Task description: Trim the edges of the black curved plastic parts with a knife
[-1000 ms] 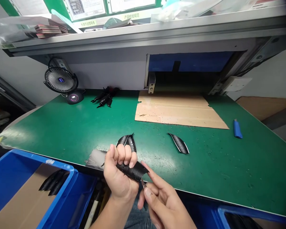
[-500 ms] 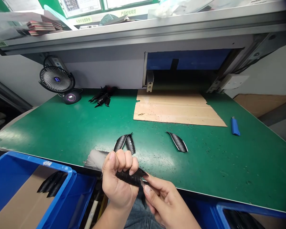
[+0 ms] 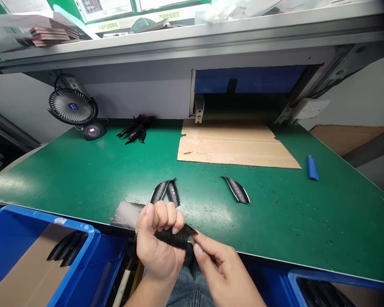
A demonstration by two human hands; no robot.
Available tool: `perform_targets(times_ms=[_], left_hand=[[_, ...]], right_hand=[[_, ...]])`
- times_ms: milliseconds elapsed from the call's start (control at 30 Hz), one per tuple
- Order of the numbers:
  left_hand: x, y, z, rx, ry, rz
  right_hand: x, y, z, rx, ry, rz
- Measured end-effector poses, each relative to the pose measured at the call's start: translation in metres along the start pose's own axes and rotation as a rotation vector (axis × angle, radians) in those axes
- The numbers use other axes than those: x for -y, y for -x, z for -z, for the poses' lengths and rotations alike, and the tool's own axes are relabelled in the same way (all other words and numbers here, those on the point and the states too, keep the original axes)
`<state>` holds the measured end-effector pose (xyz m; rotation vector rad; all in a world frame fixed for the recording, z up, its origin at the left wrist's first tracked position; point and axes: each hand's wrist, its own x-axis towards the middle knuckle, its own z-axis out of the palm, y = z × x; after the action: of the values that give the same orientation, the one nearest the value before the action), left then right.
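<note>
Black ribbed strip [image 3: 174, 237] fisted in left hand [image 3: 158, 243], right hand [image 3: 219, 268] pinching its tip; two more black strips [image 3: 166, 192] lying just beyond on green mat [image 3: 115, 170], blue bin [image 3: 35, 256] lower left.

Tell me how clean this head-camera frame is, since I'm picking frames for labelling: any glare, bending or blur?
Head view: soft glare patches whiten the green mat at its left edge and centre; wide-angle bending bows the shelf rail and the mat's edges; the left hand and its black ribbed strip are sharp, the right hand too; the posted sheets up top are too small to read.
</note>
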<state>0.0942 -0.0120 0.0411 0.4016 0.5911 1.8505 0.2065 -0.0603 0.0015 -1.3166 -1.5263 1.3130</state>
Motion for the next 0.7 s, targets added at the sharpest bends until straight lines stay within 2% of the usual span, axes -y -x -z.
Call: perform_targets(times_ms=[67,167,233,267,333,400,500,533,600,700], left_hand=[[0.001,-0.003,0.0,-0.038,0.013,0.017],[0.001,-0.011,0.001,-0.124,0.05,0.065],[0.0,-0.017,0.002,-0.177,0.087,0.101],[0.0,-0.02,0.003,-0.198,0.106,0.115],[0.001,-0.021,0.003,-0.224,0.134,0.14],[0.004,-0.017,0.001,-0.218,0.147,0.168],[0.006,-0.01,-0.002,-0.163,0.134,0.224],[0.005,-0.01,-0.003,-0.142,0.124,0.233],[-0.001,-0.018,-0.001,-0.14,0.116,0.189],[-0.017,-0.046,0.007,-0.26,0.207,0.097]], right_hand=[[-0.006,0.003,-0.001,-0.043,0.175,0.08],[-0.018,0.009,-0.003,-0.207,0.517,0.327],[-0.024,0.013,-0.005,-0.325,0.611,0.463],[-0.025,0.015,-0.007,-0.38,0.586,0.486],[-0.023,0.016,-0.011,-0.469,0.426,0.404],[-0.016,0.012,-0.015,-0.494,0.187,0.193],[-0.002,0.002,-0.017,-0.369,-0.045,-0.044],[0.002,0.0,-0.016,-0.326,-0.051,-0.064],[0.006,0.001,-0.013,-0.325,0.026,-0.032],[0.005,0.012,-0.007,-0.432,0.107,-0.009]])
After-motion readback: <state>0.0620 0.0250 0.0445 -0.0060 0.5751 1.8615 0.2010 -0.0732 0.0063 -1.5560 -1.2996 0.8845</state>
